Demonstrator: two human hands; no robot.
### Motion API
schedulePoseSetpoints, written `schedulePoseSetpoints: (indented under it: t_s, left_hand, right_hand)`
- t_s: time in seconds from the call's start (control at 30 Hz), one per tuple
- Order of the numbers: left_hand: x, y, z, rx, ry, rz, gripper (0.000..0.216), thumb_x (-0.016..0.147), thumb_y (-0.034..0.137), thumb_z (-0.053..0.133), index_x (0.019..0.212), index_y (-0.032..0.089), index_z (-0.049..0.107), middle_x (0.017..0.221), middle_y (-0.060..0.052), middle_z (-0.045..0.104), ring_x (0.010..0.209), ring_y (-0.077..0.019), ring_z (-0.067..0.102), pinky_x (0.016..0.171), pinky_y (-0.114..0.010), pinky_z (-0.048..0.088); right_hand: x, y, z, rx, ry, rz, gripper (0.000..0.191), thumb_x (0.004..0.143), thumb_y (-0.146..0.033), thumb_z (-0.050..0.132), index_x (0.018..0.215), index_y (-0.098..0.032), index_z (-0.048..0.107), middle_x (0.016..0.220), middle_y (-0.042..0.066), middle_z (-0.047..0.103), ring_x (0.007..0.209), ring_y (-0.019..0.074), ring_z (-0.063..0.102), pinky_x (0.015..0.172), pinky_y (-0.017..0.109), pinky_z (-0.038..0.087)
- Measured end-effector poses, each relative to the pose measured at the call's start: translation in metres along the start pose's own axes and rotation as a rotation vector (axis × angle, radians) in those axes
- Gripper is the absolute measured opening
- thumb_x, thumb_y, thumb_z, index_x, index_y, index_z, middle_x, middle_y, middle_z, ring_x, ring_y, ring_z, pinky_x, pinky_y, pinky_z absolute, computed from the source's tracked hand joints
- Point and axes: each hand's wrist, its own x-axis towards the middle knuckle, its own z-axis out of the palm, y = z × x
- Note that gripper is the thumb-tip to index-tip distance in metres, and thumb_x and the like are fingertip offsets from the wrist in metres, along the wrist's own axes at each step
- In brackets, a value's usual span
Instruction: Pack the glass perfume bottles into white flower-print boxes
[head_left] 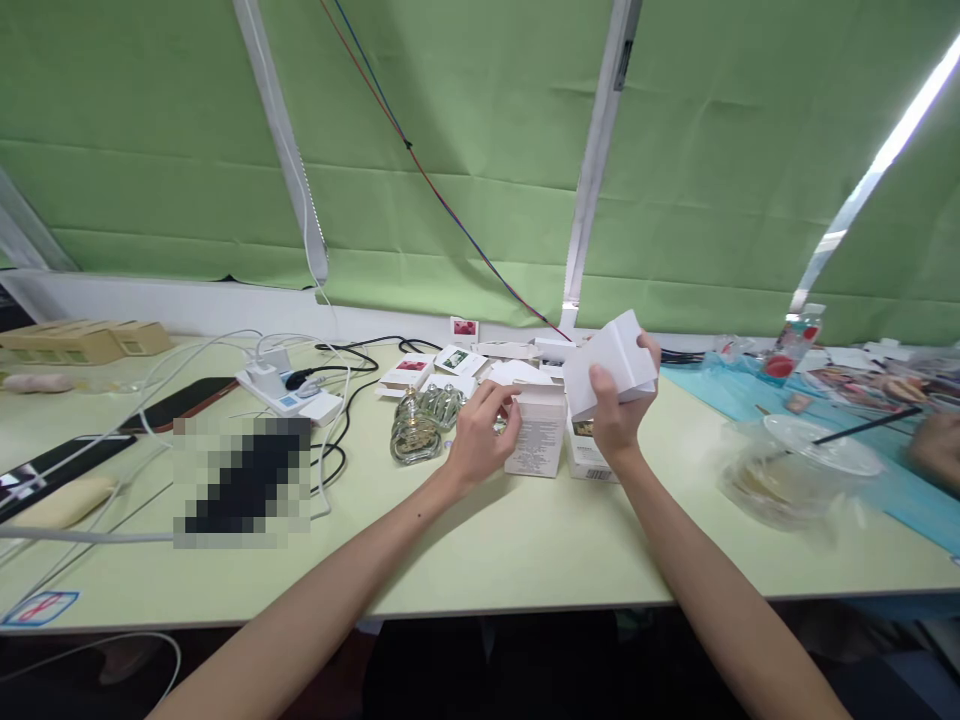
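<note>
Taking the box [535, 440] as landmark: standing upright on the table [465, 565], running its long axis vertically, showing printed text on the near face. Not showing clearly whether the top is open.

With the right hand [619, 420], gripping a white piece [592, 372] above and just right of the box, pressing the thumb over the near face and wrapping the fingers round the far right side. Tilting that piece, with the upper end leaning right, and so slanting against the box's upright axis instead of lining up with it. Not being able to tell the piece's own long axis for certain because of the covering fingers.

With the left hand [484, 432], curling the fingers loosely, about half open, at the left side of the box, apparently touching its upper left edge with the fingertips. Not being able to tell whether pinching that edge or merely steadying it.

Turning chiefly, as a judgement, on the offset from box to piece: up, rightward and aslant, with the left hand nearer the box and the right hand sitting higher.

Also seeing a second box [589, 458] just right of the box, partly hiding behind the right hand, and bottles [416, 435] clustering left of the box, beyond the left hand.
</note>
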Motion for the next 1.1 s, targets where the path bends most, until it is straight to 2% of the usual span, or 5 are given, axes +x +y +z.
schedulePoseSetpoints:
  t_s: [0.27, 0.5, 0.73, 0.93, 1.1]
  left_hand:
    - [0.001, 0.002, -0.002, -0.048, -0.048, -0.050, 0.032, 0.086, 0.006, 0.052, 0.111, 0.018, 0.067, 0.097, -0.004, 0.063, 0.062, -0.0083, 0.054, 0.065, -0.024, 0.050]
    - [0.002, 0.006, -0.002, -0.113, -0.108, -0.133, 0.039, 0.082, 0.003, 0.048, 0.111, 0.019, 0.069, 0.109, -0.006, 0.068, 0.066, -0.0090, 0.057, 0.058, -0.022, 0.047]
    - [0.002, 0.006, -0.002, -0.157, -0.144, -0.161, 0.040, 0.078, 0.004, 0.045, 0.108, 0.018, 0.068, 0.111, -0.006, 0.071, 0.083, -0.0150, 0.065, 0.062, -0.024, 0.049]
    - [-0.001, 0.005, -0.001, -0.200, -0.199, -0.136, 0.038, 0.078, 0.006, 0.046, 0.109, 0.018, 0.065, 0.106, -0.004, 0.073, 0.068, -0.0117, 0.061, 0.061, -0.024, 0.049]
    - [0.000, 0.005, -0.003, -0.232, -0.208, -0.123, 0.035, 0.080, 0.009, 0.046, 0.108, 0.018, 0.064, 0.105, -0.004, 0.073, 0.068, -0.0114, 0.061, 0.061, -0.024, 0.049]
  right_hand:
    - [0.016, -0.010, 0.007, 0.350, 0.254, 0.363, 0.027, 0.073, -0.034, 0.066, 0.096, -0.021, 0.061, 0.085, 0.000, 0.066, 0.083, 0.0197, 0.066, 0.076, 0.034, 0.057]
    - [0.020, -0.013, 0.003, 0.595, 0.112, 0.649, 0.026, 0.075, -0.039, 0.062, 0.094, -0.021, 0.061, 0.090, 0.003, 0.069, 0.083, 0.0216, 0.068, 0.078, 0.038, 0.059]
    - [0.010, -0.015, 0.009, 0.502, -0.063, 0.619, 0.030, 0.081, -0.043, 0.058, 0.101, -0.022, 0.065, 0.097, 0.004, 0.072, 0.094, 0.0244, 0.071, 0.085, 0.040, 0.059]
    - [0.009, -0.017, 0.010, 0.473, -0.156, 0.593, 0.034, 0.083, -0.044, 0.057, 0.106, -0.021, 0.065, 0.107, 0.006, 0.073, 0.098, 0.0249, 0.070, 0.086, 0.040, 0.060]
    - [0.009, -0.018, 0.009, 0.463, -0.234, 0.600, 0.035, 0.080, -0.044, 0.061, 0.104, -0.019, 0.066, 0.110, 0.008, 0.072, 0.098, 0.0255, 0.070, 0.083, 0.039, 0.060]
